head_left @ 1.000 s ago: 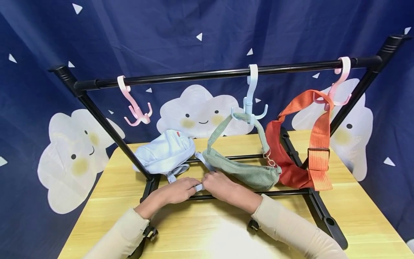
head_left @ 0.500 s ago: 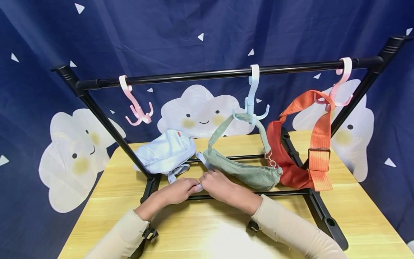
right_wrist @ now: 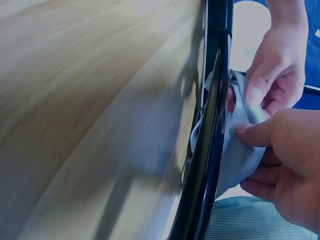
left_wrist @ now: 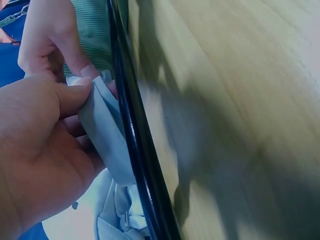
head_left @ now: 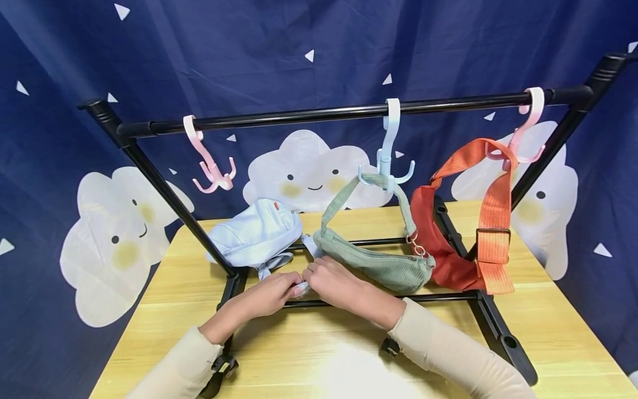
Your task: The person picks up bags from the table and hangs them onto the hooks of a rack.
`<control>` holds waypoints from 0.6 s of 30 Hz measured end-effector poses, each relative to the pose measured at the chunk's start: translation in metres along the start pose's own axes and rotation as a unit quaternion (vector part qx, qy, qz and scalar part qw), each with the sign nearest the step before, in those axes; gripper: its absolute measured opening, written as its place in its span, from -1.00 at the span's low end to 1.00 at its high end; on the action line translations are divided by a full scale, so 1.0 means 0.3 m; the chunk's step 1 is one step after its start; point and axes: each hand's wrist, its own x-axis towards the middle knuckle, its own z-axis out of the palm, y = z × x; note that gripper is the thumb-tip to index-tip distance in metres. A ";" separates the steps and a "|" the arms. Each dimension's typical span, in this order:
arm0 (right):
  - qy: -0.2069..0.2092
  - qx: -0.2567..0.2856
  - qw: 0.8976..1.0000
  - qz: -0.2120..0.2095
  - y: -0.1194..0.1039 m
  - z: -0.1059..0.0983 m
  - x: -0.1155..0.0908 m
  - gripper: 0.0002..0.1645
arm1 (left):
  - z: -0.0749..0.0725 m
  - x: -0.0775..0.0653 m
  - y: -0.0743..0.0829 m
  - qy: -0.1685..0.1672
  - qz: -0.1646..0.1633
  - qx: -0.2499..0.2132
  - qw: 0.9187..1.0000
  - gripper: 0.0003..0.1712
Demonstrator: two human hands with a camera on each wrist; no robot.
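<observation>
A pale blue bag (head_left: 255,231) lies on the table at the left of the rack. Its strap (left_wrist: 102,132) runs forward to both hands, close behind the rack's front lower bar. My left hand (head_left: 269,293) pinches the strap between thumb and fingers. Right beside it, my right hand (head_left: 334,282) also pinches the strap, its thumb (right_wrist: 255,134) pressed on the fabric in the right wrist view. The hands nearly touch, and the strap's end between them is partly hidden by fingers. Just behind the right hand hangs a green corduroy bag (head_left: 376,266).
The black rack's top bar (head_left: 309,115) carries a bare pink hook (head_left: 214,172), a light blue hook (head_left: 386,149) with the green bag's strap, and another pink hook (head_left: 520,133) with an orange-red bag (head_left: 438,244). The front lower bar (head_left: 428,297) crosses below the hands.
Both hands keep hold of the strap and have shifted slightly left. My right hand's knuckles have risen a little. The bags and hooks stay in place.
</observation>
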 end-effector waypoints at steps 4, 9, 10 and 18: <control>0.015 0.010 1.000 -0.018 0.008 -0.005 0.008 -0.91 | -0.007 -0.010 0.000 0.006 0.004 0.007 1.000 -0.89; 0.028 0.014 0.998 -0.046 0.017 -0.008 0.014 -0.89 | -0.023 -0.025 0.004 0.011 0.017 0.006 1.000 -0.87; 0.033 0.015 0.998 -0.051 0.019 -0.008 0.014 -0.89 | -0.026 -0.028 0.005 0.012 0.017 0.005 1.000 -0.86; 0.055 0.021 0.996 -0.074 0.027 -0.008 0.017 -0.89 | -0.055 -0.050 0.020 0.014 0.017 0.001 1.000 -0.86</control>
